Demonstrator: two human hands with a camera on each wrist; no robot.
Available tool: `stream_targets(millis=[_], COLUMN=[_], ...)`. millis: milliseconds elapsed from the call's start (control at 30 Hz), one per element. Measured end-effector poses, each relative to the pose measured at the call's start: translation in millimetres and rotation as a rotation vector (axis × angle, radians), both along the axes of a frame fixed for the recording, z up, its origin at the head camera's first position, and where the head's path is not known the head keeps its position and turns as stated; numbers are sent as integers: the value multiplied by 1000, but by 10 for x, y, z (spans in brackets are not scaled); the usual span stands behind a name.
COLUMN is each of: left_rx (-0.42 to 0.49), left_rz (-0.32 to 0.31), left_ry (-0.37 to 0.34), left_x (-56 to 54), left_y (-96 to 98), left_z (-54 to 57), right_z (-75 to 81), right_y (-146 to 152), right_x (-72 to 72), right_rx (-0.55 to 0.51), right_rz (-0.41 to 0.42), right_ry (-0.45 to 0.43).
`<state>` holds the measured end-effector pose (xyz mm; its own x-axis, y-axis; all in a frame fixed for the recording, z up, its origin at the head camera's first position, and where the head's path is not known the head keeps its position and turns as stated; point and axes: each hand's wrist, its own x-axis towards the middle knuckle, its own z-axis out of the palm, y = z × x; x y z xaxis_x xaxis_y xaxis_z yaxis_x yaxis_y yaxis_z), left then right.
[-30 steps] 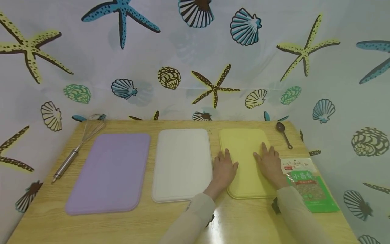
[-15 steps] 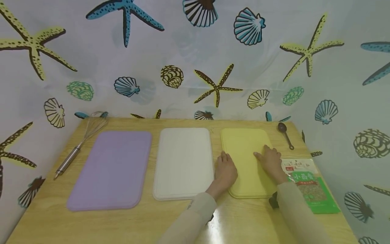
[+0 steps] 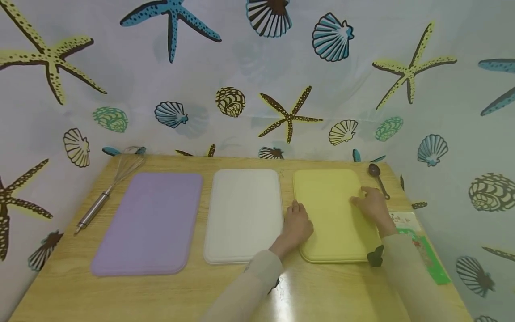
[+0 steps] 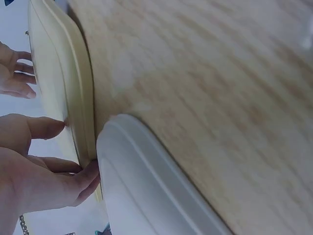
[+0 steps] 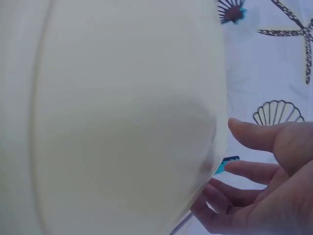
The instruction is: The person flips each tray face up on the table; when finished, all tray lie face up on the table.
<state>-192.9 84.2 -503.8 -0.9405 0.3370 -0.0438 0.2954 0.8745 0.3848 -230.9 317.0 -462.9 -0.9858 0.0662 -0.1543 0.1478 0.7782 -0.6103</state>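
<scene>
A yellow tray [image 3: 330,214], rectangular and shallow with rounded corners, lies flat on the right part of the table. My left hand [image 3: 297,226] grips its left edge; in the left wrist view the thumb meets the rim while the fingers [image 4: 85,183] reach into the narrow gap beside the white tray [image 4: 142,181]. At the opposite edge is my right hand [image 3: 373,206], its fingers at the rim. The right wrist view has that thumb [image 5: 254,134] spread apart from the fingers, which touch or nearly touch the underside edge of the tray [image 5: 122,117].
A purple tray [image 3: 149,223] lies at the left, with a whisk [image 3: 96,208] beside it. A dark spoon [image 3: 378,179] rests at the back right. Below it, a green and white packet [image 3: 432,255] is partly covered by the right sleeve [image 3: 410,273]. A patterned curtain [image 3: 225,58] stands behind the table.
My right hand has slid right from the tray's top to its right edge, its arm now covering part of the packet. The left hand's fingers have drawn down onto the left edge.
</scene>
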Motion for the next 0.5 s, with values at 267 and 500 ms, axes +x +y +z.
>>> stream_targets(millis=[267, 500], left_rx=[259, 361], left_rz=[44, 76], left_ry=[-145, -245], left_x=[-31, -70], left_y=[-41, -80], left_z=[34, 122], right_z=[322, 541], right_y=[213, 330], right_x=[-33, -102], right_rx=[-151, -214], right_rz=[28, 63], right_ry=[-38, -90])
